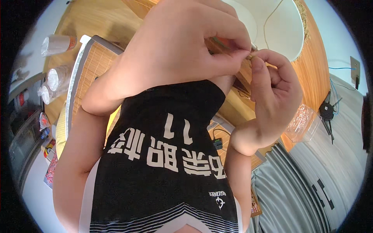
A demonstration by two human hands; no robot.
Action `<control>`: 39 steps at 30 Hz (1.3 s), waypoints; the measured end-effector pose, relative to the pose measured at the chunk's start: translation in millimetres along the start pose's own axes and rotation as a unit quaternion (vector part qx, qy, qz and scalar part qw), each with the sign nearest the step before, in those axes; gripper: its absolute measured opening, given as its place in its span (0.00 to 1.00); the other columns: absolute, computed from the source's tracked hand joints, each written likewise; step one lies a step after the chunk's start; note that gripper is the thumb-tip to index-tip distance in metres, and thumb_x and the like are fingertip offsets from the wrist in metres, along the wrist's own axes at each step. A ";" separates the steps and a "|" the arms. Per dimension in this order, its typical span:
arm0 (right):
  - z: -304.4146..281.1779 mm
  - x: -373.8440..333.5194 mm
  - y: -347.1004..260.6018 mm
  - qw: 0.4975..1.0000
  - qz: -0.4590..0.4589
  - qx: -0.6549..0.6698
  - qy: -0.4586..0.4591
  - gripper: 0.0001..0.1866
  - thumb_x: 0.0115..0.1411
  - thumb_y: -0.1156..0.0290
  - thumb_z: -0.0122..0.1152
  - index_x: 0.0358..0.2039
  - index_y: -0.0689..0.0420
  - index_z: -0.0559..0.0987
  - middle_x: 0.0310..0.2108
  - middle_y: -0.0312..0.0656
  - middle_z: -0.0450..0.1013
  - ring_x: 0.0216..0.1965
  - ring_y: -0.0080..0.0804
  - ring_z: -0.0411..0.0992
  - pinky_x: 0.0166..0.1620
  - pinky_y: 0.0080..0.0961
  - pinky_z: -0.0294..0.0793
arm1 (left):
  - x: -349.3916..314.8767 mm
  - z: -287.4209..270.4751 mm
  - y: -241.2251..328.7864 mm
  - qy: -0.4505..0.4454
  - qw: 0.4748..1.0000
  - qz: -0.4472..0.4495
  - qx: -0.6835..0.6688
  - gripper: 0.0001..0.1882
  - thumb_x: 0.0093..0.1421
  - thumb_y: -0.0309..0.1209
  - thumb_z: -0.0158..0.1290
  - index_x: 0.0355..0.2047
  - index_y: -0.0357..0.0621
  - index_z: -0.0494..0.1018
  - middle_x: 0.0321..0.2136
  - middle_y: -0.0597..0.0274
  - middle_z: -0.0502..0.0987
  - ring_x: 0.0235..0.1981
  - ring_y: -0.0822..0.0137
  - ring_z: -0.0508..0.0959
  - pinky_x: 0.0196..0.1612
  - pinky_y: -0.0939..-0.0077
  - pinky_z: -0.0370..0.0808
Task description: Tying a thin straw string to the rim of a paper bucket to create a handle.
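Observation:
My left hand (186, 46) reaches in from the left, its thumb and index finger closed in a pinch. Across from it my right hand (274, 89) pinches too, with its other fingers curled in. The fingertips of both hands almost meet on a small yellowish-brown bit (250, 56), mostly hidden by the fingers. A thin tan string (265, 29) passes in front of a white container (289, 35) and comes down to the fingertips of my right hand. Which part of the string each hand grips is too small to make out.
Under the container is a wooden table (316, 50), with tan fibres (305, 23) along the container's rim. A clear plastic box (303, 124) and a black router-like device (327, 111) lie to the right. Stacked clear cups (58, 77) stand at the left, near a bamboo mat (93, 64).

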State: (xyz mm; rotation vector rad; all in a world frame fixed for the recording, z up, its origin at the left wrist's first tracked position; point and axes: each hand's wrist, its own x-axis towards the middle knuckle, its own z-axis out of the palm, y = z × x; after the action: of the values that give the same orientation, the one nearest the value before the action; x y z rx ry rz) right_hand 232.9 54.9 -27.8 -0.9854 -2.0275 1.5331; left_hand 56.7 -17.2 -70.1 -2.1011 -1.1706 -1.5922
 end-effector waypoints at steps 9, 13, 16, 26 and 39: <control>-13.6 4.9 -3.8 0.995 -0.008 -0.018 -0.096 0.04 0.56 0.81 0.59 0.33 0.64 0.77 0.20 0.30 0.72 0.22 0.09 0.66 0.25 0.06 0.60 | 1.2 2.4 3.9 -0.002 1.000 -0.018 0.017 0.06 0.49 0.25 0.62 0.28 0.41 0.77 0.24 0.63 0.75 0.22 0.70 0.75 0.25 0.79 0.71; -12.4 7.6 -4.9 0.997 0.022 0.019 -0.077 0.04 0.56 0.81 0.59 0.33 0.65 0.77 0.20 0.29 0.71 0.22 0.08 0.64 0.25 0.06 0.60 | 12.4 -4.8 18.0 0.008 0.999 -0.031 0.020 0.07 0.48 0.25 0.63 0.28 0.41 0.77 0.24 0.62 0.75 0.21 0.70 0.74 0.24 0.79 0.70; -14.1 8.4 1.0 0.996 0.021 0.074 -0.037 0.04 0.56 0.81 0.59 0.33 0.65 0.77 0.19 0.28 0.71 0.21 0.07 0.63 0.25 0.06 0.58 | 29.9 -24.0 49.5 -0.072 0.895 -0.440 -0.011 0.07 0.48 0.24 0.63 0.28 0.41 0.78 0.24 0.62 0.75 0.21 0.71 0.75 0.24 0.80 0.71; -6.4 4.8 -4.5 0.998 0.029 0.058 -0.004 0.04 0.57 0.80 0.60 0.34 0.64 0.78 0.19 0.28 0.71 0.20 0.07 0.63 0.23 0.06 0.55 | -14.3 6.0 51.1 0.061 0.966 -0.239 0.074 0.13 0.43 0.18 0.64 0.31 0.40 0.80 0.25 0.63 0.77 0.22 0.72 0.74 0.25 0.85 0.69; -10.5 8.3 -1.3 0.997 0.026 0.077 -0.020 0.04 0.58 0.81 0.59 0.34 0.65 0.77 0.19 0.31 0.73 0.21 0.09 0.66 0.23 0.05 0.58 | -18.2 22.9 34.4 0.072 0.988 -0.117 0.069 0.14 0.40 0.15 0.62 0.31 0.33 0.80 0.24 0.60 0.76 0.22 0.72 0.74 0.23 0.84 0.71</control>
State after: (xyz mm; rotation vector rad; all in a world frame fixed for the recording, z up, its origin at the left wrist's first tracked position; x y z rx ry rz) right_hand 234.3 67.8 -24.0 -0.9608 -1.8915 1.7207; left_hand 95.9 -33.1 -86.0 -1.7848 -1.4737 -1.6748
